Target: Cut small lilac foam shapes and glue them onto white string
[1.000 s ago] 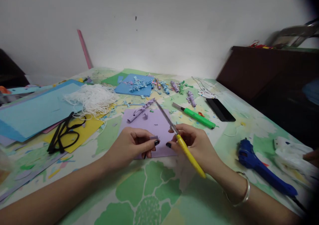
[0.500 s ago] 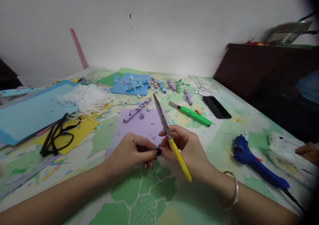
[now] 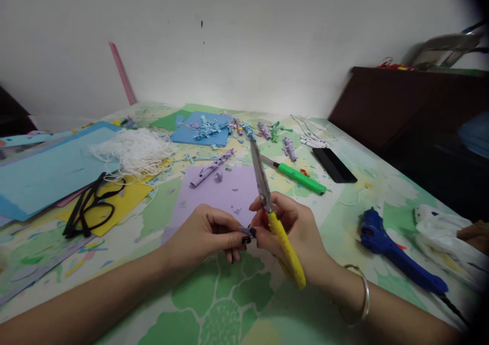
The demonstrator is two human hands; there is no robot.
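Note:
My left hand pinches a small purple paper piece between thumb and fingers. On the other side of that piece, the fingertips of my right hand touch its end. A pair of scissors with yellow handles is held in my right hand, blades pointing up and away. Just beyond my hands lies a purple foam or paper sheet, with a rolled purple tube and small scraps on it.
A green utility knife lies with its blade out, near a black phone. To the right is a blue glue gun. Black glasses, white string and blue sheets are at left. Small paper rolls sit farther back.
The scissors have swung a little to the right and now stand more upright. Both hands have shifted slightly right, and more of the small purple piece shows between my fingertips.

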